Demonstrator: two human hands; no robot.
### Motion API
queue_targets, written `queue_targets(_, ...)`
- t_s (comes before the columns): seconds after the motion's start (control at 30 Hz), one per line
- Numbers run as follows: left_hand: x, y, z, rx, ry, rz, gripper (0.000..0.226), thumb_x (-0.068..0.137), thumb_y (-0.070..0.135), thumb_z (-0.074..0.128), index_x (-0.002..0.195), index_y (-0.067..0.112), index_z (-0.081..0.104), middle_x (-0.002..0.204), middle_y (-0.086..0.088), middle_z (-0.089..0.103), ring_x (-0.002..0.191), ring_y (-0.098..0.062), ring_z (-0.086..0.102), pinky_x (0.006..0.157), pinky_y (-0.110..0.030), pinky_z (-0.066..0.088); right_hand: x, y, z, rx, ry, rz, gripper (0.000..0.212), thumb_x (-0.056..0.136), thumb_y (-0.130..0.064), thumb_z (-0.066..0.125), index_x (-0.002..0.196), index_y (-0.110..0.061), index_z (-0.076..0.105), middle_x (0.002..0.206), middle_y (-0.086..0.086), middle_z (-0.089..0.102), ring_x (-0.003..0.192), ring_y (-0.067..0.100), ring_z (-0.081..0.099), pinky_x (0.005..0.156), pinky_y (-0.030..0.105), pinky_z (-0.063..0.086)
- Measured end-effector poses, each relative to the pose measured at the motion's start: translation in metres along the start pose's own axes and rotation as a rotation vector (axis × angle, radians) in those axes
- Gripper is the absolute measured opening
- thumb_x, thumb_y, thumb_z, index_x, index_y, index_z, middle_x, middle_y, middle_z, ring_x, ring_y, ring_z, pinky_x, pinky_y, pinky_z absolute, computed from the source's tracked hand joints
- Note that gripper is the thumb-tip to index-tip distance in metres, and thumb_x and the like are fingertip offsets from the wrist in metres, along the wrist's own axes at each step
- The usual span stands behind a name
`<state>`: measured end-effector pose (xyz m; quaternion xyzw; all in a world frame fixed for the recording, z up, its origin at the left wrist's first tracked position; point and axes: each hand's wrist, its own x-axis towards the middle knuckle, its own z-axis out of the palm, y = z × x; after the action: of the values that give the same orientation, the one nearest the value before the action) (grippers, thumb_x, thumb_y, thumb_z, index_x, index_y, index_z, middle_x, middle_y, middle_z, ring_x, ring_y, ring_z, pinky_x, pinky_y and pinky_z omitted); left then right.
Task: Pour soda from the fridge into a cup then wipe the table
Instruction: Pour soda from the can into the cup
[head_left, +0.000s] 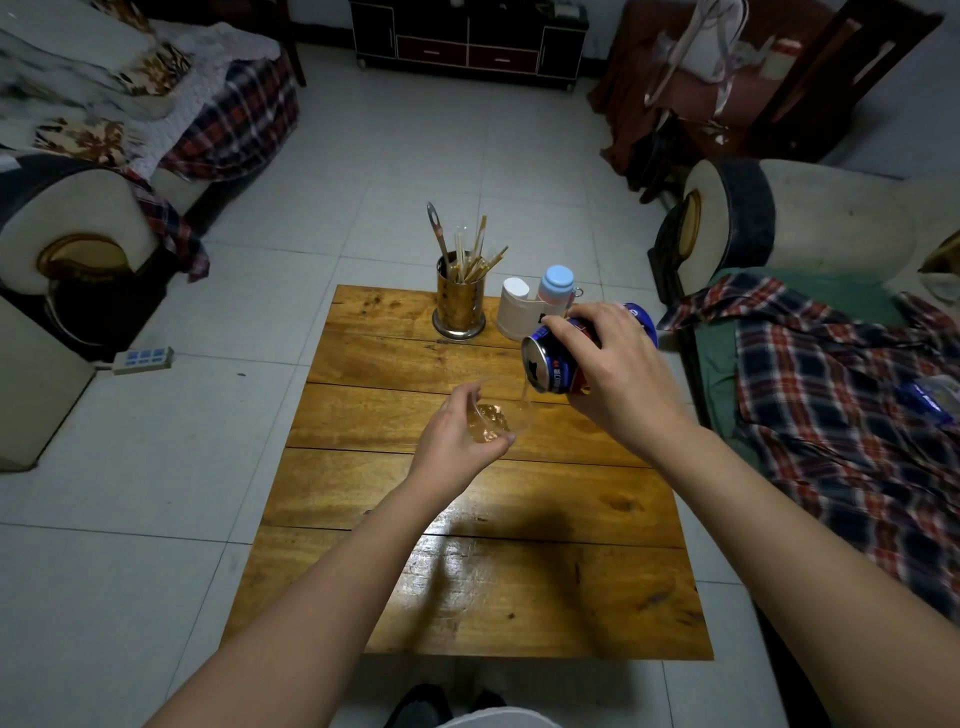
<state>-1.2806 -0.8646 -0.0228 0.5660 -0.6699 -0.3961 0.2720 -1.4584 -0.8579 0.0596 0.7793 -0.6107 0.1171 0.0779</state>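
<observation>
A blue and red soda can (551, 364) is tipped on its side above the low wooden table (478, 587). My right hand (618, 374) grips it from above. A thin stream runs from its mouth into a clear plastic cup (511, 413) just below and to the left. My left hand (457, 436) holds the cup by its near side, fingers curled round it. A little pale liquid shows in the bottom of the cup.
At the table's far edge stand a brass holder of chopsticks (460, 301), a white container (514, 309) and a blue-capped bottle (557, 283). Sofas with plaid cloth flank the table left (67, 218) and right (841, 395). A power strip (143, 359) lies on the tile floor.
</observation>
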Motion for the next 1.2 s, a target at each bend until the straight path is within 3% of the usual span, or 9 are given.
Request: queue_targets(1.2, 0.0038, -0.0013, -0.0012, -0.008, 0.006, -0.007, 0.072, 0.075, 0.032, 0.074, 0.136, 0.018, 0.037, 0.132, 0.000, 0.052, 0.120, -0.015, 0.048, 0.096, -0.029, 0.043, 0.0034, 0.0012, 0.0014, -0.001, -0.015, -0.007, 0.071, 0.068, -0.009, 0.075, 0.132, -0.014, 0.043, 0.129, 0.018, 0.048, 0.121, 0.035, 0.044, 0.099, 0.048, 0.039)
